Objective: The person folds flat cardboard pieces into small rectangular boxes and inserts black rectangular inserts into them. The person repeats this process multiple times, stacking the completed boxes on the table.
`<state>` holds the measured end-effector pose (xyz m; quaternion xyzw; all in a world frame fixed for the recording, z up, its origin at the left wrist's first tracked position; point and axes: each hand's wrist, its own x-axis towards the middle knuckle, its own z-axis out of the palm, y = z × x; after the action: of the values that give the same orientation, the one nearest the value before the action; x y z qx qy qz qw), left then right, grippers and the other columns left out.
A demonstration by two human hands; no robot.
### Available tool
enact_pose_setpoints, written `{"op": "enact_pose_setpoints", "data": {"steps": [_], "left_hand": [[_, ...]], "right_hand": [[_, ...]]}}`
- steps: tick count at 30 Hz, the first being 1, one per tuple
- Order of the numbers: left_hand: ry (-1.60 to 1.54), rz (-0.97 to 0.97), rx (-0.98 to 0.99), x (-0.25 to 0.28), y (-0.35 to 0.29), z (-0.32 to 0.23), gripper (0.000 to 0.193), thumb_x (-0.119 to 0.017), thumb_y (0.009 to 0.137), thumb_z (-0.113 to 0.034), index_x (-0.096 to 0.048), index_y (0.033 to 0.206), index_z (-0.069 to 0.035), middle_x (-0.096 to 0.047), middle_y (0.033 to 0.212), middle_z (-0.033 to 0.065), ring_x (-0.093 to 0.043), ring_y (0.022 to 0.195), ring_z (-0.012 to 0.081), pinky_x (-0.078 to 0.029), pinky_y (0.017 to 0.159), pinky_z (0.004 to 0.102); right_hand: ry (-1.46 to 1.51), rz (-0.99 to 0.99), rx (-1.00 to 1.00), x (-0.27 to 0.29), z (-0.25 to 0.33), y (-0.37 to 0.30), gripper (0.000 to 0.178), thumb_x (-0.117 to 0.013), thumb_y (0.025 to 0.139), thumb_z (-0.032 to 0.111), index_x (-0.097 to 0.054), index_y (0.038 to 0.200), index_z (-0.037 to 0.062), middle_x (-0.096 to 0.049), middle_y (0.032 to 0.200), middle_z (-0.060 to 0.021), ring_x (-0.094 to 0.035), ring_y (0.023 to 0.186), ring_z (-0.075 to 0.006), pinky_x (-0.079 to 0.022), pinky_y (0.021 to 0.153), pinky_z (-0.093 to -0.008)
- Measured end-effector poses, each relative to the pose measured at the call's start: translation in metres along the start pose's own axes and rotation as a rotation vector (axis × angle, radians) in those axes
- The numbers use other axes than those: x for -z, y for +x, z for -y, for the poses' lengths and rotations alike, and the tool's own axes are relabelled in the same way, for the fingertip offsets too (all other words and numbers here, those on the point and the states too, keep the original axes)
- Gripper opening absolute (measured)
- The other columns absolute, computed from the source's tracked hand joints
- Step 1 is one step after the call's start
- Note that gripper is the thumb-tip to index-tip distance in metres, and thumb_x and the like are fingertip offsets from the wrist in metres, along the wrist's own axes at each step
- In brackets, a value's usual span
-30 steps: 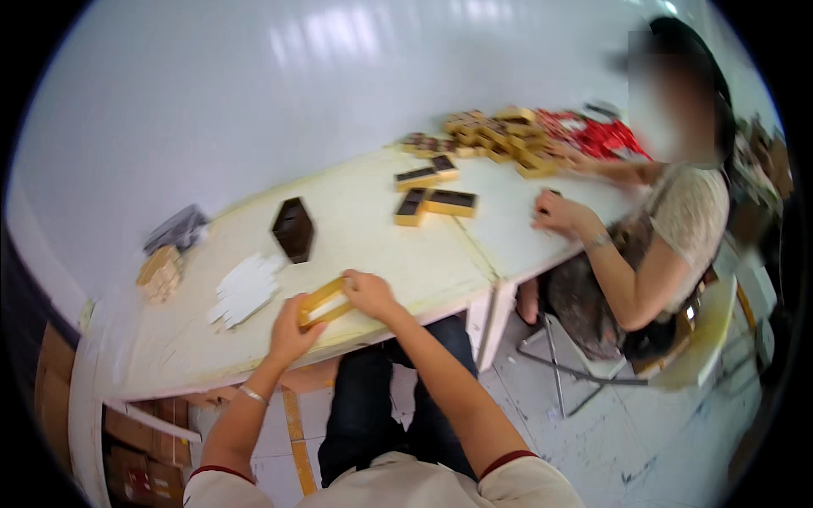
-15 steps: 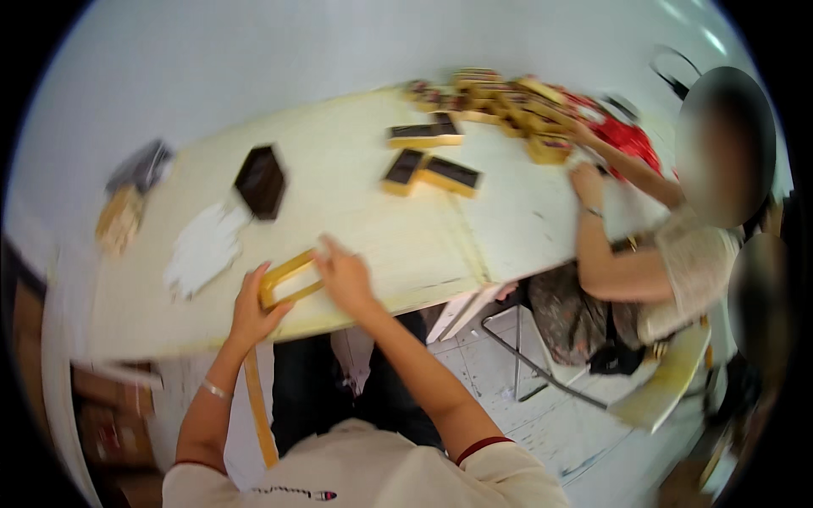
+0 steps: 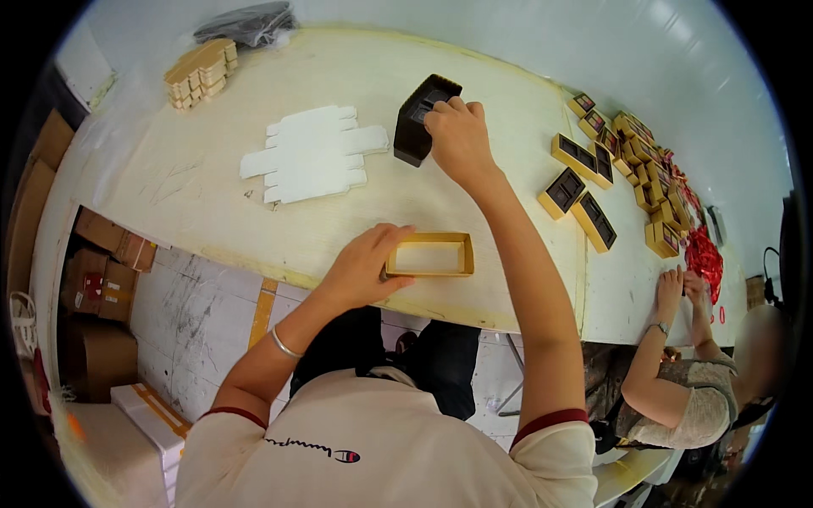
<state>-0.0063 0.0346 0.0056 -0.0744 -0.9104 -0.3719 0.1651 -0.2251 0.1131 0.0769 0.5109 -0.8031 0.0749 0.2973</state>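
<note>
My left hand [image 3: 364,265] holds the left end of an open gold cardboard box [image 3: 467,256] near the table's front edge. The box has a white inside and nothing in it. Farther out, my right hand [image 3: 461,148] reaches to a stack of black plastic tray inserts [image 3: 413,135], its fingers bent and pinched on the top insert. The fingertips are partly hidden by the hand. Left of the stack lies a pile of flat white die-cut card blanks [image 3: 313,157].
Gold boxes with black inserts [image 3: 563,193] lie to the right, before a heap of gold boxes [image 3: 656,173] and red ribbon [image 3: 705,262]. A co-worker [image 3: 677,389] sits at the right. Folded tan card pieces [image 3: 201,72] and a grey plastic bag [image 3: 246,25] stand far left.
My right hand has left the gold box and moved out to the black insert stack. My left hand still holds the box. The view has swung left.
</note>
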Motion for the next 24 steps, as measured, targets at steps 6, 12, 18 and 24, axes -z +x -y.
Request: {"op": "enact_pose_setpoints", "data": {"steps": [6, 12, 18, 24], "left_hand": [[-0.044, -0.014, 0.018, -0.002, -0.001, 0.002, 0.066, -0.076, 0.072, -0.025, -0.047, 0.129, -0.007, -0.053, 0.116, 0.016, -0.053, 0.104, 0.0357, -0.046, 0.088, 0.04], [-0.012, -0.006, -0.008, -0.001, -0.004, 0.006, 0.066, -0.076, 0.073, -0.026, -0.047, 0.129, -0.007, -0.052, 0.117, 0.0151, -0.053, 0.105, 0.034, -0.046, 0.088, 0.0397], [-0.046, 0.002, -0.003, 0.001, -0.004, 0.008, 0.066, -0.075, 0.072, -0.025, -0.047, 0.129, -0.007, -0.052, 0.116, 0.0149, -0.054, 0.103, 0.0338, -0.046, 0.087, 0.0398], [-0.105, -0.009, 0.012, 0.001, -0.002, 0.01, 0.065, -0.077, 0.071, -0.023, -0.048, 0.127, -0.007, -0.054, 0.115, 0.0146, -0.055, 0.101, 0.0344, -0.046, 0.086, 0.0396]], "right_hand": [[0.186, -0.003, 0.046, 0.008, -0.005, 0.009, 0.006, -0.065, 0.069, 0.007, -0.059, 0.067, 0.0066, -0.058, 0.075, -0.0071, -0.056, 0.076, -0.0242, -0.041, 0.067, -0.0367], [0.223, 0.182, -0.062, 0.008, 0.004, 0.022, 0.006, -0.063, 0.07, 0.006, -0.058, 0.068, 0.0054, -0.059, 0.074, -0.0087, -0.059, 0.07, -0.0276, -0.044, 0.062, -0.0387], [0.08, 0.199, -0.019, 0.008, 0.005, 0.031, 0.013, -0.069, 0.072, 0.012, -0.06, 0.069, 0.0037, -0.06, 0.073, -0.0098, -0.06, 0.073, -0.0286, -0.045, 0.063, -0.0394], [0.363, -0.064, -0.051, 0.021, -0.01, 0.026, 0.016, -0.073, 0.075, 0.016, -0.063, 0.074, 0.0032, -0.062, 0.076, -0.0098, -0.057, 0.07, -0.0262, -0.044, 0.061, -0.0349]]}}
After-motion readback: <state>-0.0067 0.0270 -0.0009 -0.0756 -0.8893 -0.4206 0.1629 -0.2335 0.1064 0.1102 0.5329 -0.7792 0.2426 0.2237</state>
